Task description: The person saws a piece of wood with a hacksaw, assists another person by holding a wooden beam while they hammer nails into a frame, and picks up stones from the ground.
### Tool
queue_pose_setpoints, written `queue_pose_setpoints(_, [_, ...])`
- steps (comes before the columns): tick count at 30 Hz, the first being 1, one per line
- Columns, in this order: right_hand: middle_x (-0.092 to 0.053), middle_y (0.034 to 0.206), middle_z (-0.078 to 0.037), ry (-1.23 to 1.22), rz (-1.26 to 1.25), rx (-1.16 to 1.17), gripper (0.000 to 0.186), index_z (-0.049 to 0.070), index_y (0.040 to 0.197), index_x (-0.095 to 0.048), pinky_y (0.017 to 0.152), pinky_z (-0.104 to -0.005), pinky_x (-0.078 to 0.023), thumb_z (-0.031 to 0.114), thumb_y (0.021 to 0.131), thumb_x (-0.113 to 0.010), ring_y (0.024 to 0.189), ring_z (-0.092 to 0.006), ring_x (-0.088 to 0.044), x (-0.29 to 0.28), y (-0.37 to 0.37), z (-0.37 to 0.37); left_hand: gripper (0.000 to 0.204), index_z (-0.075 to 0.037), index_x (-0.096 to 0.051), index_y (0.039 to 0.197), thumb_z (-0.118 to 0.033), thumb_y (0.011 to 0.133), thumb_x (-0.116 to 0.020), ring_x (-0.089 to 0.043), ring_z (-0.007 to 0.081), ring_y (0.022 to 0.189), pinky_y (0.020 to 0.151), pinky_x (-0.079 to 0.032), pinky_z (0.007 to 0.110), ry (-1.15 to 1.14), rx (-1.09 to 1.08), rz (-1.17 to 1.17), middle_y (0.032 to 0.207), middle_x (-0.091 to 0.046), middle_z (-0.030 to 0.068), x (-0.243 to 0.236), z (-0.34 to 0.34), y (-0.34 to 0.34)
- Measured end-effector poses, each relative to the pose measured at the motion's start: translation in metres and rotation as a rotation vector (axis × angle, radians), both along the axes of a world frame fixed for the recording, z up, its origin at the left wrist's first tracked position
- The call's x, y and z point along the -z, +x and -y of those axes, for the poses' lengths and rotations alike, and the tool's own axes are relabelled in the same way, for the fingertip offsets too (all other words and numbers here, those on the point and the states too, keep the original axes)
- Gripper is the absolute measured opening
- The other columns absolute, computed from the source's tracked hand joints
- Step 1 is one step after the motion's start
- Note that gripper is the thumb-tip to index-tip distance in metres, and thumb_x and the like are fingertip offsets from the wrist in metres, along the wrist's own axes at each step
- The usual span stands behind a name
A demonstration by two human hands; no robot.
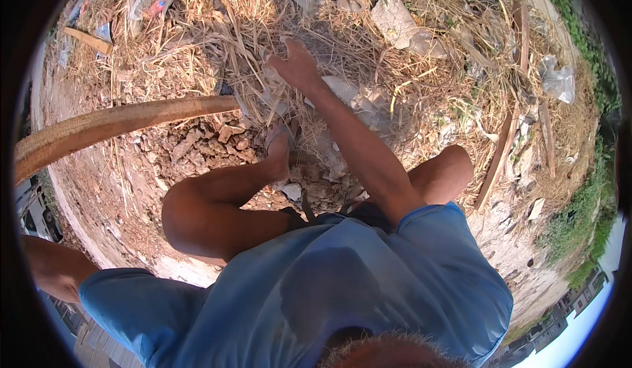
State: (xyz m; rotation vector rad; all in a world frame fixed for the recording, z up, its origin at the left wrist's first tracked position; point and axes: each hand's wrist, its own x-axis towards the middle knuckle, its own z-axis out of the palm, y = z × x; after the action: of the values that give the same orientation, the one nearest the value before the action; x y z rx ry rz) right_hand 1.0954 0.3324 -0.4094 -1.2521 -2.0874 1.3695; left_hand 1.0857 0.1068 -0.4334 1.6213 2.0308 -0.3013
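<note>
My right hand (297, 67) reaches down over the dry straw (243, 35), thumb and forefinger apart, with nothing visible held in it. Whether its fingertips touch the straw cannot be told. Just below the hand lie scraps of pale plastic film (341, 89). My left forearm (56, 267) runs out past the left edge, so the left hand is out of sight. A long wooden pole (125, 119), thick and bent-looking in the fisheye, slants from the left edge to the straw near my sandaled foot (278, 147). What its far end joins is hidden.
Broken reddish clods (197, 145) lie beneath the pole. Wooden strips (500, 154) rest on the right, with a clear plastic bag (557, 79) beyond. A pale flat chunk (393, 20) sits ahead. At the upper left are a short wood piece (87, 40) and litter; green plants (582, 216) edge the right.
</note>
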Motion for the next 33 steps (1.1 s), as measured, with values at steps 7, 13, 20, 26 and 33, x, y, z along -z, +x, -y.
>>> queue_pose_setpoints(7, [-0.06,0.114,-0.022,0.291,0.261,0.157,0.046,0.0,0.12,-0.058,0.08,-0.0458,-0.051,0.032,0.089,-0.069,0.099,-0.0378,-0.061,0.014,0.176,0.034,0.095,-0.01,-0.047,0.134,-0.02,0.051,-0.09,-0.044,0.0331,0.131,0.106,-0.039,0.044,0.107,-0.085,0.071,0.14,-0.046,0.0138,0.009,0.01,-0.012])
queue_pose_setpoints(13, [-0.034,0.143,-0.038,0.067,0.859,-0.181,0.092,0.002,0.145,-0.034,0.098,-0.0553,-0.045,0.055,0.08,-0.072,0.128,-0.0492,-0.046,0.091,0.233,0.085,0.073,-0.008,-0.049,0.134,-0.026,0.07,-0.08,-0.04,0.0324,0.134,0.111,-0.034,0.043,0.13,-0.206,0.252,0.142,-0.044,0.0117,-0.004,0.009,-0.015])
queue_pose_setpoints(20, [-0.053,0.136,-0.027,-0.114,0.26,-0.027,0.101,0.001,0.142,-0.04,0.097,-0.0449,-0.049,0.046,0.065,-0.088,0.118,-0.0383,-0.059,0.162,0.283,0.047,0.06,-0.009,-0.047,0.139,-0.037,0.088,-0.06,-0.037,0.03,0.136,0.113,-0.033,0.042,0.197,-0.53,0.515,0.144,-0.043,0.011,0.06,0.016,-0.008])
queue_pose_setpoints(26, [-0.065,0.121,-0.019,-0.456,0.174,-0.146,0.086,-0.003,0.134,-0.051,0.097,-0.0387,-0.047,0.039,0.069,-0.087,0.111,-0.0291,-0.062,0.065,0.259,0.031,0.06,-0.009,-0.046,0.14,-0.038,0.089,-0.059,-0.036,0.0295,0.136,0.113,-0.031,0.041,0.096,-0.698,0.555,0.144,-0.042,0.0106,0.047,0.03,-0.012])
queue_pose_setpoints(33, [-0.054,0.134,-0.019,-0.497,-0.206,0.52,0.089,-0.008,0.14,-0.039,0.109,-0.0425,-0.035,0.036,0.076,-0.083,0.124,-0.0286,-0.05,-0.08,0.364,-0.027,0.061,-0.009,-0.044,0.141,-0.04,0.09,-0.057,-0.035,0.0289,0.137,0.114,-0.03,0.041,0.057,-0.73,0.574,0.145,-0.041,0.0101,0.036,0.018,-0.01])
